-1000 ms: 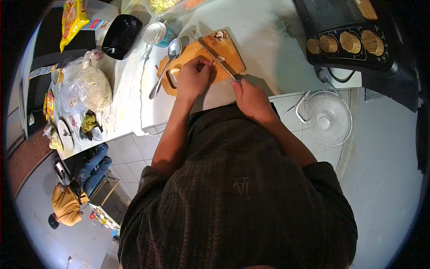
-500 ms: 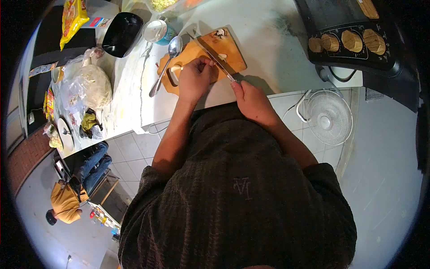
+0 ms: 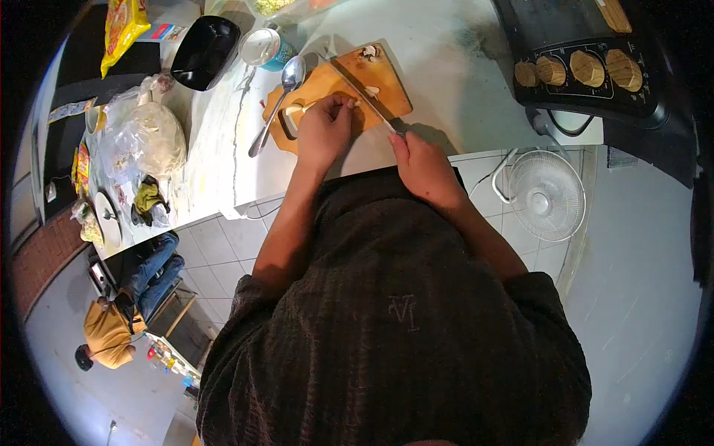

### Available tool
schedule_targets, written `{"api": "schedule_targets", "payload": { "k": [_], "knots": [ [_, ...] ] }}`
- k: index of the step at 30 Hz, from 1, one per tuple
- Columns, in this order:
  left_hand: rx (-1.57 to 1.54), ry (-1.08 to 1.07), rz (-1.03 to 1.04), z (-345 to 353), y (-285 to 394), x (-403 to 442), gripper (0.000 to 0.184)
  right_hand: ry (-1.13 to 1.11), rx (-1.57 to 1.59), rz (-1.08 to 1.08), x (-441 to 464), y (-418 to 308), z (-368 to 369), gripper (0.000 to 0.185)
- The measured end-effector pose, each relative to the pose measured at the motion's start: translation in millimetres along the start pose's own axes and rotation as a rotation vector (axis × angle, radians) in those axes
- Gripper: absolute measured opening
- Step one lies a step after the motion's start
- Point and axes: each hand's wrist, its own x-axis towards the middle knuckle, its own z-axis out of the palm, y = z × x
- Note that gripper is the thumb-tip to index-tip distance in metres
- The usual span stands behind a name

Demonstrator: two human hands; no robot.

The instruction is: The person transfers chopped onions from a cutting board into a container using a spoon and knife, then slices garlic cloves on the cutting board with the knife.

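Observation:
A wooden cutting board [image 3: 393, 88] lies on the counter in front of me. My right hand [image 3: 424, 165] grips the handle of a knife [image 3: 362, 94], whose blade slants up and left across the board. At the board's near side, my left hand [image 3: 326, 135] pinches a small pale piece that looks like a garlic clove [image 3: 357, 103], just left of the blade. Another pale clove [image 3: 294, 109] rests by the board's handle hole, and a white piece [image 3: 372, 91] lies right of the blade. Dark and white scraps [image 3: 369, 53] sit at the far corner.
A metal spoon [image 3: 293, 74] lies over the board's left edge. Beyond it stand a lidded tub [image 3: 277, 53] and a black bowl [image 3: 205, 53]. Plastic bags [image 3: 152, 137] are at left, a black appliance with wooden knobs [image 3: 587, 69] at right. Behind left, a person [image 3: 111, 334] sits.
The knife blade has shifted a little to the right, away from my left fingertips, and the small piece in them shows more clearly. My left hand stays nearly in place.

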Motion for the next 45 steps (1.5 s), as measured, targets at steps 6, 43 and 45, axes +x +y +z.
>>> {"api": "schedule_targets", "payload": {
  "k": [6, 43, 45],
  "knots": [
    [-0.120, -0.037, -0.011, -2.9, -8.0, 0.7, 0.022, -0.026, -0.006, -0.020, -2.7, -6.7, -4.9, 0.043],
    [0.040, 0.013, 0.062, -0.6, -6.3, -5.5, 0.019, -0.024, -0.008, 0.008, -4.0, -5.4, -4.1, 0.043],
    [0.015, 0.038, 0.091, -0.5, -6.1, -6.2, 0.019, -0.034, 0.006, -0.002, -3.9, -5.7, -3.4, 0.043]
  ]
}}
